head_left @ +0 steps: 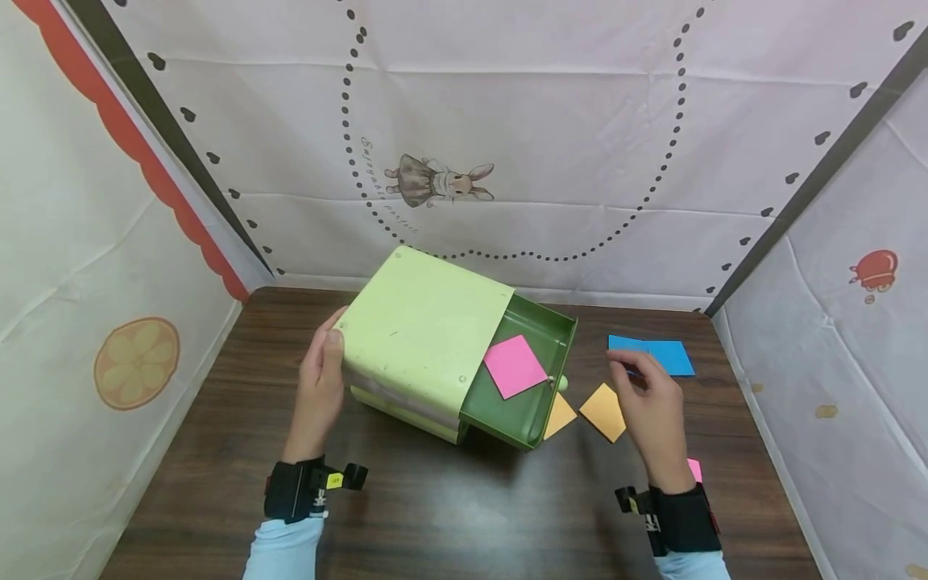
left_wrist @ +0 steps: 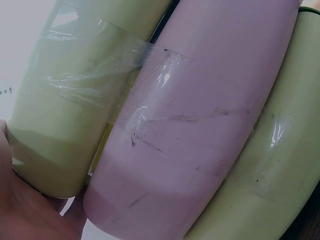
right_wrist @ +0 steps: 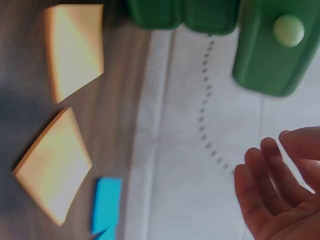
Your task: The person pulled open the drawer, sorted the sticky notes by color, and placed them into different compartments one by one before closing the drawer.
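A light green desktop drawer box (head_left: 428, 322) sits tilted on the table, its dark green top drawer (head_left: 561, 326) pulled out to the right. A square pink sticky note pad (head_left: 515, 366) lies in that drawer. My left hand (head_left: 319, 383) grips the box's left end, thumb on the near side; in the left wrist view its fingers wrap the end of the top tier, above a pinkish tier (left_wrist: 185, 115). To the drawer's right, my right hand (head_left: 652, 411) hovers with loosely bent fingers and nothing in them. Near it are an orange pad (head_left: 602, 412) and a second orange pad (head_left: 558, 416).
Blue sticky notes (head_left: 670, 358) lie behind the right hand. A pink piece (head_left: 694, 469) shows beside the right wrist. The open drawer's round knob (right_wrist: 289, 31) juts out. Printed cloth walls (head_left: 536, 161) enclose the brown wooden table (head_left: 435, 515) at the back and sides.
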Demonstrator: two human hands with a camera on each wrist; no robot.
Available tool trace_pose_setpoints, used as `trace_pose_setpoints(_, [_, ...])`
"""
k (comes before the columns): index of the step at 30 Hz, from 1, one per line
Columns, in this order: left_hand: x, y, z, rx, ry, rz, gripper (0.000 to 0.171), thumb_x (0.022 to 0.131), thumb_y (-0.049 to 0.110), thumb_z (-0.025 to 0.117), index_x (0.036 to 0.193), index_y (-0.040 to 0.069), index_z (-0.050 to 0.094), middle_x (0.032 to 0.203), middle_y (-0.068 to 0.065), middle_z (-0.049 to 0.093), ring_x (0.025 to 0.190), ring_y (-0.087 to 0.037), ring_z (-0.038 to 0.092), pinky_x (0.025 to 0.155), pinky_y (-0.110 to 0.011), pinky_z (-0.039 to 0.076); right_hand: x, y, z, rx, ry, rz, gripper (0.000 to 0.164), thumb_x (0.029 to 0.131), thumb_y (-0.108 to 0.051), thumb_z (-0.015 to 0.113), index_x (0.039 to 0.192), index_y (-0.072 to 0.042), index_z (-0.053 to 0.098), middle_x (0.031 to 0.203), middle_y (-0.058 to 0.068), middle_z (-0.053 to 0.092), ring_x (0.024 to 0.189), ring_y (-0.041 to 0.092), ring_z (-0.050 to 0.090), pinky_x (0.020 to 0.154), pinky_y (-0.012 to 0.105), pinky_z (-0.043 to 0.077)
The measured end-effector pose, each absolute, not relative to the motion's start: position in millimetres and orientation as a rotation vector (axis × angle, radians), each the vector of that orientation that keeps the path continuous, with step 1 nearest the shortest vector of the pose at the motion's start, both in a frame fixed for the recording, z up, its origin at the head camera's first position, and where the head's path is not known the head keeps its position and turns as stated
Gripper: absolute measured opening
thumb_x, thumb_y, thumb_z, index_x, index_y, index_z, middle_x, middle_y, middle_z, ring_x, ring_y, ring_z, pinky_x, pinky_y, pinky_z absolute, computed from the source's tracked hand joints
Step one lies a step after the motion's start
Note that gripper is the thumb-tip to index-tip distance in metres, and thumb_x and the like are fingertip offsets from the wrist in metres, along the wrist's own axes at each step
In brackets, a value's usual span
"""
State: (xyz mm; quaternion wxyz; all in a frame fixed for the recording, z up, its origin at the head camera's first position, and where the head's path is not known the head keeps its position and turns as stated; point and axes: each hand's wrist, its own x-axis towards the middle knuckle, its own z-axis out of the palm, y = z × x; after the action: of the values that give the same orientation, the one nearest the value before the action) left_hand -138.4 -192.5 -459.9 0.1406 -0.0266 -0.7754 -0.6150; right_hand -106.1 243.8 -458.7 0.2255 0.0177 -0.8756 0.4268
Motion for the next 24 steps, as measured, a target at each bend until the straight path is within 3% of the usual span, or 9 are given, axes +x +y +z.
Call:
trace_pose_setpoints(9, [-138, -193, -461, -0.090, -2.234, -1.782, 0.050, 0.117, 0.042, 0.038, 0.163, 0.022, 0.045, 0.163, 0.004, 0.045, 0.150, -0.018, 0.041, 0.123, -0.040, 0.035, -86, 288, -485, -0.174, -2.648, 1.203, 0.034, 0.111, -0.015, 0.061, 0.142, -0.001, 0.063, 0.135, 0.020, 0.066, 0.123, 0.039, 0.062, 0.101, 0.060, 0.053])
trace_pose_setpoints(19, [-139, -192, -463, -0.108, -2.227, -1.798, 0.051, 0.117, 0.043, 0.038, 0.163, 0.021, 0.044, 0.164, 0.004, 0.044, 0.150, -0.018, 0.039, 0.123, -0.040, 0.035, -63, 320, -510, -0.504, -2.814, 1.287, 0.044, 0.113, -0.020, 0.055, 0.150, 0.003, 0.052, 0.147, 0.030, 0.054, 0.135, 0.048, 0.050, 0.105, 0.065, 0.049])
trace_pose_setpoints(24, [-139, -192, -463, -0.094, -2.223, -1.801, 0.052, 0.117, 0.044, 0.037, 0.163, 0.022, 0.044, 0.164, 0.004, 0.044, 0.150, -0.017, 0.040, 0.123, -0.042, 0.034, -65, 330, -521, -0.689, -2.954, 1.261, 0.046, 0.108, -0.001, 0.050, 0.154, 0.004, 0.045, 0.154, 0.034, 0.042, 0.143, 0.054, 0.037, 0.113, 0.070, 0.036])
